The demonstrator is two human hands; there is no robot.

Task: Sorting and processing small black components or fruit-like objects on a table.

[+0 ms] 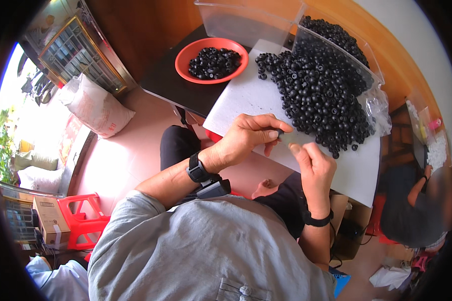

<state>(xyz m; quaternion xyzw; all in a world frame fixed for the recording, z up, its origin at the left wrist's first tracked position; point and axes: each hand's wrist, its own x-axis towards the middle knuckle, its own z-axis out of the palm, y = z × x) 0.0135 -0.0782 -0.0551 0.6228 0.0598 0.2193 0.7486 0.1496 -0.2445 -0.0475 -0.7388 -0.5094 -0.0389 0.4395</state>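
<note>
1. Hands both up in front of the white tabletop [238, 108], close to each other near its front edge, well above your lap.
2. Your left hand [247, 136]: narrow pinch, thumb and index on a small black piece [280, 132]; that piece is mostly covered by your fingertips. Other fingers curl below.
3. Your right hand [316, 168]: fingers curled, thumb and index drawn close together, tips pointing at your left hand. Grip looks narrow; can't tell whether it holds anything.
4. Pinched piece sits between your hands, nearer the left, on the near side of the big pile.
5. Big pile [319, 98] of round black pieces, many with a visible hole, spreads over the tabletop beyond your right hand. A few lie loose at its edges.
6. Clear bin [378, 75] stands behind the pile, more black pieces inside; crumpled clear bag [380, 111] beside it, right.
7. Orange-red bowl [182, 64] on the black surface [160, 75], far left of the pile, partly filled with black pieces.
8. Second clear container [246, 22] stands behind the bowl.
9. You wear black bands on both wrists. Left of you, on the floor: red stool [83, 220], cardboard box [52, 223], white sack [98, 108]. Another person [409, 205] sits at far right.
</note>
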